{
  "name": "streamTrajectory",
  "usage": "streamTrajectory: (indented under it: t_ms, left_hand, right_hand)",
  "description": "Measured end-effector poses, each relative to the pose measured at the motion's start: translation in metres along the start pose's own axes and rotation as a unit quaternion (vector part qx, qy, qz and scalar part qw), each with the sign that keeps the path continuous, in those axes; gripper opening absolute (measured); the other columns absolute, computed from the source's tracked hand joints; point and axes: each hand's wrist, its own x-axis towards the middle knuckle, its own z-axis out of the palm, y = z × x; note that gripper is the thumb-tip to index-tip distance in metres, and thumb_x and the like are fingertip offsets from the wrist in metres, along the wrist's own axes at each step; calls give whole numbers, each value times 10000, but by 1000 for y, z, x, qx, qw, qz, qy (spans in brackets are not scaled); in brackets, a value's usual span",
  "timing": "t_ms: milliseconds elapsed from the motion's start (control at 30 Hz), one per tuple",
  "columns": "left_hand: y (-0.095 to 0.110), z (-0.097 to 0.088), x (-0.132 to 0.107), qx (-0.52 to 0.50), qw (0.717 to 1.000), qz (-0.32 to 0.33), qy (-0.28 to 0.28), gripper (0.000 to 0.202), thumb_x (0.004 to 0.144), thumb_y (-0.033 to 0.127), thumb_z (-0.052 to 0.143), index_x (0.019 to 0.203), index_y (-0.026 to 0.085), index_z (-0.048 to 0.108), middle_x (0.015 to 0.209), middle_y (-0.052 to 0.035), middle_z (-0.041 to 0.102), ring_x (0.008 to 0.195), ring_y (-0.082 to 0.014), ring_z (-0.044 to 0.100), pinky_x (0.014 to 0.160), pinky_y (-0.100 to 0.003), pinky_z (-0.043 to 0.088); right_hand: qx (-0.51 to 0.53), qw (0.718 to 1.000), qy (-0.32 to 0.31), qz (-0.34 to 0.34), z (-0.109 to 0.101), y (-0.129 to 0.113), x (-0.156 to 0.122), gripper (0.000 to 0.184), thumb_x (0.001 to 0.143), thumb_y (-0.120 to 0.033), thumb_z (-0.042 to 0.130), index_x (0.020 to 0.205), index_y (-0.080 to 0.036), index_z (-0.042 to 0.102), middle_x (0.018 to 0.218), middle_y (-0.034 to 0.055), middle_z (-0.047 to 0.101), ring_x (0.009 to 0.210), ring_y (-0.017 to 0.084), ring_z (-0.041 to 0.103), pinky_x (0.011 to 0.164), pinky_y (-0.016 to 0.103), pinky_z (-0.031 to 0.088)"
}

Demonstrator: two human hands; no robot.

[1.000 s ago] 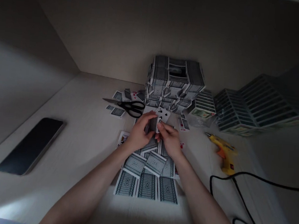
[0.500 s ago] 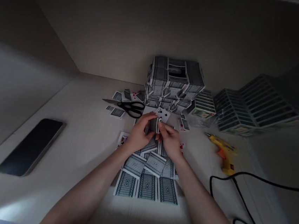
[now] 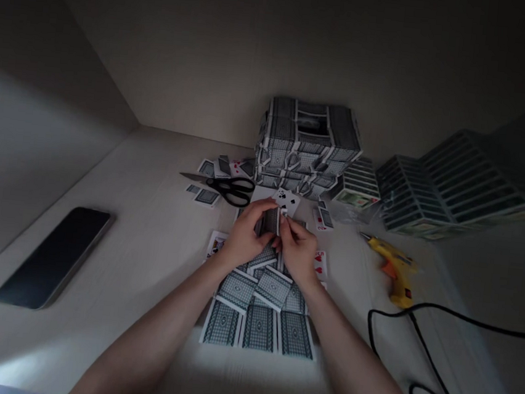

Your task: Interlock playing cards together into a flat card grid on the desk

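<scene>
Between my two hands a playing card (image 3: 269,221) stands on edge, its patterned back partly showing. My left hand (image 3: 250,233) curls around it, thumb low and fingertips at the top edge. The fingers of my right hand (image 3: 298,247) pinch the card's right edge. Beneath my wrists lie several patterned playing cards (image 3: 236,288), some overlapping, with a row of them (image 3: 259,330) nearest me. Just beyond my fingertips sits a face-up spade card (image 3: 289,201). My palms hide part of the card and what lies under it.
Black-handled scissors (image 3: 230,188) lie among cut card pieces at the left. Behind stands a box-like structure made of cards (image 3: 309,146). Stacked card decks (image 3: 458,185), a yellow glue gun (image 3: 392,268) and its black cable (image 3: 437,307) are at right. A phone (image 3: 55,257) lies left.
My right hand has shifted very slightly at the card's right edge, and a red five shows more fully beside it. My left hand keeps its hold.
</scene>
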Motion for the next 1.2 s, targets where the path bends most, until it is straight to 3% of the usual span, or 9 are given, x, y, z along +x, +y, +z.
streamTrajectory:
  t_ms: [100,267,333,967,1200]
  left_hand:
    - [2,0,1,9,1000,9,-12,614,619,-28,540,1179,220,505,1286,-87,504,1233,-228,461,1030,-439,402]
    - [1,1,0,4,1000,-2,4,608,628,-19,550,1186,217,490,1276,-94,508,1214,-223,478,1020,-438,411]
    - [1,1,0,5,1000,-1,9,605,625,-24,546,1176,221,496,1273,-89,511,1214,-222,479,1022,-436,410]
    - [0,2,0,26,999,-7,23,605,639,-8,564,1191,231,503,1267,-74,524,1187,-214,498,1003,-417,430]
    - [1,2,0,28,999,0,27,600,631,-28,560,1172,226,510,1262,-70,526,1194,-214,494,1004,-417,430]
  right_hand:
    - [15,1000,9,4,0,1,0,335,810,-472,530,706,-178,653,432,-47,497,364,106,447,370,236,354]
    - [41,999,20,15,0,0,0,342,775,-436,582,987,-183,671,511,-34,571,398,121,492,396,256,424]
    - [51,998,20,22,1,-1,-1,355,755,-420,609,1020,-189,656,563,-24,602,414,119,508,400,253,435]
    - [78,996,22,33,0,-3,0,335,722,-422,641,968,-197,679,714,18,680,449,118,536,446,271,464]
    - [88,995,22,40,1,-4,1,268,713,-416,649,858,-190,651,578,-22,607,413,109,516,419,249,421]
